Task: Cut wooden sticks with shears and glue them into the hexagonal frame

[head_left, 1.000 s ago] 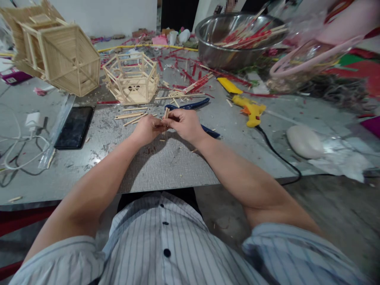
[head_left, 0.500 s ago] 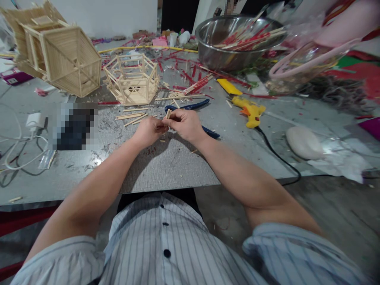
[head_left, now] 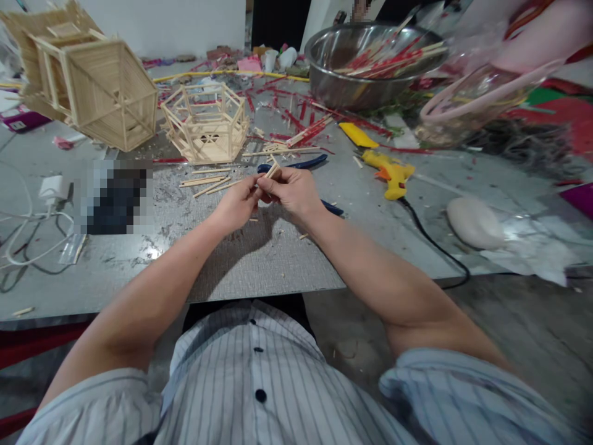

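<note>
Short pale wooden sticks (head_left: 274, 169) poke up from between the thumb and fingers of my right hand (head_left: 295, 190). Closed beside it, fingertips touching, is my left hand (head_left: 241, 199); whether it also grips the sticks is hidden. Blue-handled pliers (head_left: 306, 163) lie partly under my right hand. Loose wooden sticks (head_left: 204, 182) rest just beyond my left hand. Farther back stands an open many-sided frame (head_left: 206, 127) of glued sticks. To its left, a larger stick-built model (head_left: 113, 96) lies tipped over.
A yellow glue gun (head_left: 391, 175) with a black cord lies right of my hands. A steel basin (head_left: 324, 80) holding red-wrapped sticks stands behind it. Red wrapper scraps (head_left: 301, 114) litter the back. At left are a charger (head_left: 54, 188) with white cables and a blurred dark object (head_left: 115, 201).
The sticks in my right hand have tilted to the right and show more of their length. My left hand has turned slightly and shifted a little right.
</note>
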### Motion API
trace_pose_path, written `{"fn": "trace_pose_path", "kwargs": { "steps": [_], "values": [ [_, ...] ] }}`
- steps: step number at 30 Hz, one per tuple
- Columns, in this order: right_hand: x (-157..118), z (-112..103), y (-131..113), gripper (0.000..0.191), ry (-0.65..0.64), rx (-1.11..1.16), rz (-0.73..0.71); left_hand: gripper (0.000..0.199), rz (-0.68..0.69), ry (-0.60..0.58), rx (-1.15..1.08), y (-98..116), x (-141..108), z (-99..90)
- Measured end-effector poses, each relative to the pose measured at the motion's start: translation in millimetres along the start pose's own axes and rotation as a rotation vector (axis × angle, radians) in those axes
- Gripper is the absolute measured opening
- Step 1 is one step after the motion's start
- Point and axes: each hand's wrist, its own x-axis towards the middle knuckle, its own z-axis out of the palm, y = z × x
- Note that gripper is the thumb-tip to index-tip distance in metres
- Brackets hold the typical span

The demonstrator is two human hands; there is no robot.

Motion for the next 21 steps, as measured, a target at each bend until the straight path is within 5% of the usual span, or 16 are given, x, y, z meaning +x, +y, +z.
{"fn": "trace_pose_path", "kwargs": {
  "steps": [4, 14, 21],
  "values": [
    [0.5, 2.4, -2.3, 0.042, 0.063, -0.003, 0.032, 0.023, -0.024, 0.008, 0.025, -0.8, 0.7, 0.9],
    [-2.4, 2.7, -6.1, 0.041, -0.011, -0.006, 0.037, 0.035, 0.011, 0.019, 0.174, -6.7, 1.5, -1.8],
    [-1.6, 0.4, -5.6, 0.041, 0.033, -0.035, 0.014, 0.019, 0.055, 0.073, 0.328, 0.2, -0.4, -1.1]
  ]
}}
